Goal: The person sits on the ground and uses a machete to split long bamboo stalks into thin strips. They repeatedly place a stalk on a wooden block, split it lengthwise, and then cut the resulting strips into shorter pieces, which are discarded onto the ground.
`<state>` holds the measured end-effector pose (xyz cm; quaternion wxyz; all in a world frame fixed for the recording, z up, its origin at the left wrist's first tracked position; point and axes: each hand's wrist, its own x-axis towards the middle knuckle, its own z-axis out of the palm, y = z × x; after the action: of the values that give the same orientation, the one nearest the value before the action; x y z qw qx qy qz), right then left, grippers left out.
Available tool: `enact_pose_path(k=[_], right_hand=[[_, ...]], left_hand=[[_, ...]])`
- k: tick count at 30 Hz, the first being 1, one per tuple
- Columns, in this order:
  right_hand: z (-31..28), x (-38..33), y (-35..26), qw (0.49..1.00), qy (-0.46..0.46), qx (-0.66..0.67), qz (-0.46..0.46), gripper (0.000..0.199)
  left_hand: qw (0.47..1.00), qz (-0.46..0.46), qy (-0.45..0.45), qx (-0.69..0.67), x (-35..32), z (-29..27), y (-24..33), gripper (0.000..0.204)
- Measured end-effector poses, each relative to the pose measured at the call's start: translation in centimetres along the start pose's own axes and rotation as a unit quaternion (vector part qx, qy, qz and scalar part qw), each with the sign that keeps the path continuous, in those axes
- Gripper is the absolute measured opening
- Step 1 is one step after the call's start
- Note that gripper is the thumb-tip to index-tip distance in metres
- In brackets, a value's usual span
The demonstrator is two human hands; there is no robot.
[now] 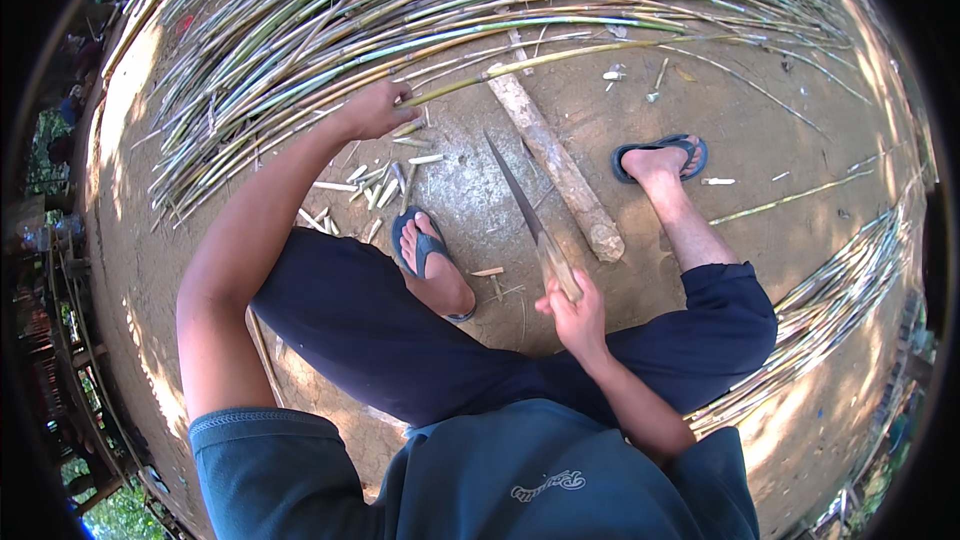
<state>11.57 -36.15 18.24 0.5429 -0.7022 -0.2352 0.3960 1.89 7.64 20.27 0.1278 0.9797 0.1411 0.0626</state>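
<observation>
Head cam: L hand pinching the left end of a long thin stick, upper middle of frame. R hand wrapped round a long knife, mid-frame, log alongside. Stick's prob v light, stiff but whippy, kinda slick tbh; imo grip near the end, fingers clear of the knife.

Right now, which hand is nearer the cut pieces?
Left: the left hand is just beyond the cut pieces; the right hand, holding a knife, is well right of them.

Left hand outstretched, right hand clenched
</observation>
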Motion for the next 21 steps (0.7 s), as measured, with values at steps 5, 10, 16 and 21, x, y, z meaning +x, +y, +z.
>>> enact_pose_path(k=[5, 10, 16, 21], right_hand=[[-2.3, -9.5, -5.8, 0.993, 0.063, 0.052, -0.09, 0.012], [-2.4, -8.0, -10.3, 0.979, 0.043, -0.018, -0.197, 0.016], [-1.0, -3.7, -14.5, 0.976, 0.027, -0.003, -0.216, 0.014], [-0.8, -3.5, -15.6, 0.981, 0.021, 0.008, -0.19, 0.012]], left_hand=[[0.959, -0.227, -0.163, -0.052, 2.7, -4.2, 2.1, 0.04], [0.984, -0.172, -0.035, 0.017, 3.1, -5.9, 3.9, 0.036], [0.985, -0.159, -0.021, 0.064, 2.2, -8.9, 8.8, 0.044], [0.974, -0.19, -0.124, 0.013, 3.1, -7.9, 10.9, 0.052]])
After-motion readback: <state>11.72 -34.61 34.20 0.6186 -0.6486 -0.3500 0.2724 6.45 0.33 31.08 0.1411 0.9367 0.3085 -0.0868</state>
